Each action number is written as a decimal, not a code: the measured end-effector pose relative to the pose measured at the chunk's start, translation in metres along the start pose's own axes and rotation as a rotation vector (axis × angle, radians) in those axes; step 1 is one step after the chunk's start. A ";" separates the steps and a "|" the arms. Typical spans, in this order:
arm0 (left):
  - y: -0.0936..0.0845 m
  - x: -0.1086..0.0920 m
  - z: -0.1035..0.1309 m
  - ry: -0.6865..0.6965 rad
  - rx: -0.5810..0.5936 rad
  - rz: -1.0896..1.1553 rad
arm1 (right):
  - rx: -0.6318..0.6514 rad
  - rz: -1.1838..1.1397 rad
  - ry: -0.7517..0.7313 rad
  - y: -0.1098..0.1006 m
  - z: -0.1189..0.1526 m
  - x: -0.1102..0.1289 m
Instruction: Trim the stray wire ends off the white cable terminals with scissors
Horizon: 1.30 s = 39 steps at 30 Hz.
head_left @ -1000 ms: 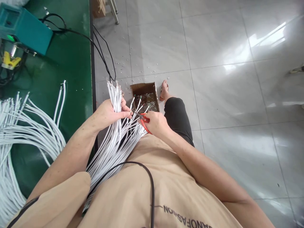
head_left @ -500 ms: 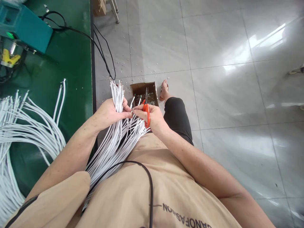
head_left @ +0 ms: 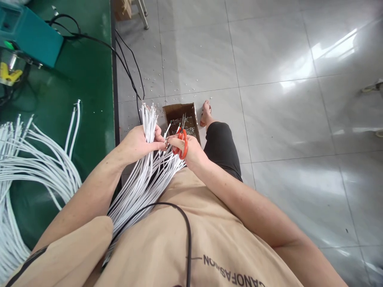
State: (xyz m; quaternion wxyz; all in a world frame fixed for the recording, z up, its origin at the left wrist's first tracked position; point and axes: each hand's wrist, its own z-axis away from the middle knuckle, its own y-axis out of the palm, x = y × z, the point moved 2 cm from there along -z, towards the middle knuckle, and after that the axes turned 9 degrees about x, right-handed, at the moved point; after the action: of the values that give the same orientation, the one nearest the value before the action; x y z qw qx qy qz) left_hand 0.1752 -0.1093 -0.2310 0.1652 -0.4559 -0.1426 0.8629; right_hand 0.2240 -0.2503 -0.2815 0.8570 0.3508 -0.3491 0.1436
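Note:
My left hand is closed around a bundle of white cables, whose cut ends stick up above the fingers. Its thumb and fingertip pinch at a cable end too small to make out. Right beside it, the fingertips of my right hand come together at the same spot. Scissors with red handles are held in my right hand, blades pointing away from me. More white cables hang loose below both hands and run down across my lap.
An open cardboard box with small scraps stands on the floor beyond my hands. On the green table at left lie another pile of white cables and a teal device. Black cords hang over the table's edge.
The scissors have turned slightly in my right hand, with both red handle loops now showing more. My left hand still grips the bundle. The view has shifted a little.

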 end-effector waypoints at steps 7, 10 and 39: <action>0.002 0.004 -0.002 0.050 0.093 0.345 | -0.052 0.029 -0.046 -0.001 0.003 0.005; 0.002 0.007 -0.004 0.047 0.108 0.349 | -0.026 0.061 -0.138 0.005 0.006 0.013; -0.009 0.013 -0.004 0.028 -0.069 0.466 | -0.019 0.503 -0.130 0.004 -0.014 0.005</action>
State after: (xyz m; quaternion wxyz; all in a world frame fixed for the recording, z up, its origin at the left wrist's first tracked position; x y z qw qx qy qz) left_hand 0.1725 -0.0949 -0.2391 -0.0524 -0.4939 -0.0606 0.8658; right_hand 0.2324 -0.2379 -0.2829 0.7733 0.2533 -0.4811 0.3262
